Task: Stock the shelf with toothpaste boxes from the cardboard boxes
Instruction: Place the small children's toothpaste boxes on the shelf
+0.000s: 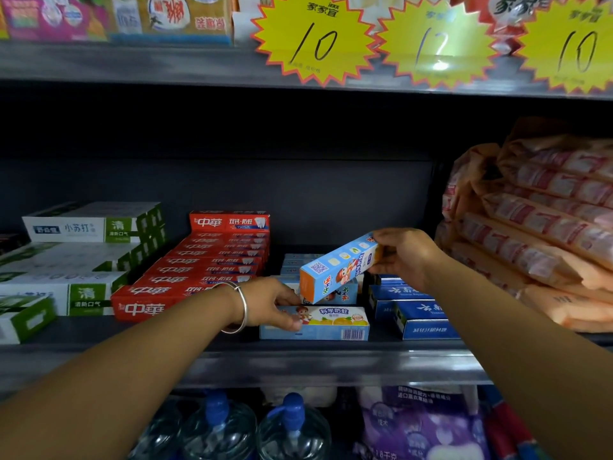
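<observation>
My right hand (403,257) grips one end of a light-blue children's toothpaste box (338,265) and holds it tilted in the air above the middle shelf (298,363). My left hand (277,302), with a silver bangle on the wrist, has its fingers on the left end of a matching box (328,323) that lies flat at the shelf's front. More light-blue boxes (300,260) are stacked behind it. No cardboard box is in view.
Red toothpaste boxes (205,270) rise in steps to the left, with white-and-green ones (83,260) beyond. Dark-blue boxes (414,310) sit to the right, then stacked orange packs (537,227). Yellow price tags (315,38) hang above. Water bottles (292,429) stand below.
</observation>
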Demonstrator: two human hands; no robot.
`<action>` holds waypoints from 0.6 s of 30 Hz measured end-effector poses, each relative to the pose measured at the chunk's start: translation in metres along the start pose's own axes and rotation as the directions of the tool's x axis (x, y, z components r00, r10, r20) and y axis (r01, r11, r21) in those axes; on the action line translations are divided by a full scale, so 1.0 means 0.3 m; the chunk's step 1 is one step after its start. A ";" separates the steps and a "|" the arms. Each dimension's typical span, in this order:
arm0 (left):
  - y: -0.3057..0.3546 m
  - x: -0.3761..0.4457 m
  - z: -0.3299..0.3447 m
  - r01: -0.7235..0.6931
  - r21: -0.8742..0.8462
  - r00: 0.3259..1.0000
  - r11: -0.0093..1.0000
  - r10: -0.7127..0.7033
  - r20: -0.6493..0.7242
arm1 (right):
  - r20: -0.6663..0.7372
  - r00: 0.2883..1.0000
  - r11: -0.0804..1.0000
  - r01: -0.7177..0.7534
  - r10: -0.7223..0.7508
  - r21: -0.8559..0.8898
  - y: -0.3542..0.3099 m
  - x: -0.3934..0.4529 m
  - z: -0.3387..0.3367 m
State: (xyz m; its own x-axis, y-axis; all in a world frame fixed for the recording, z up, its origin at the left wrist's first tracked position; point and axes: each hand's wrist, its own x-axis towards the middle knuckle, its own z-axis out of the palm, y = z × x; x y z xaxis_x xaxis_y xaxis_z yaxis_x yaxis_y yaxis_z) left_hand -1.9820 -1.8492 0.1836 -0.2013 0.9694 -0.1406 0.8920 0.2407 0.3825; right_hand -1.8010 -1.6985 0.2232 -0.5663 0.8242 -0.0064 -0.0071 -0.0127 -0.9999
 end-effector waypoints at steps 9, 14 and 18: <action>0.000 0.008 0.014 -0.023 0.030 0.974 0.999 0.029 -0.225 | -0.014 1.000 1.000 -0.020 0.020 0.001 0.010 0.014 0.004; 0.005 0.003 0.020 -0.025 -0.045 0.973 0.999 0.014 -0.232 | -0.019 1.000 1.000 -0.023 0.023 0.005 0.008 0.019 0.009; -0.005 0.002 0.021 -0.027 -0.086 0.977 0.996 0.008 -0.215 | -0.012 1.000 1.000 -0.023 0.023 -0.011 0.006 0.022 0.010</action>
State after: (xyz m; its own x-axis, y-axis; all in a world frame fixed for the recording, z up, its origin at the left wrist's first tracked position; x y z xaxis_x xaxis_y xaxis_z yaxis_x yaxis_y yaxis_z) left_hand -1.9810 -1.8493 0.1770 -0.2769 0.9589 0.0623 0.8590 0.2179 0.4633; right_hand -1.8073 -1.6947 0.2213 -0.5563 0.8305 -0.0299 0.0151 -0.0259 -0.9996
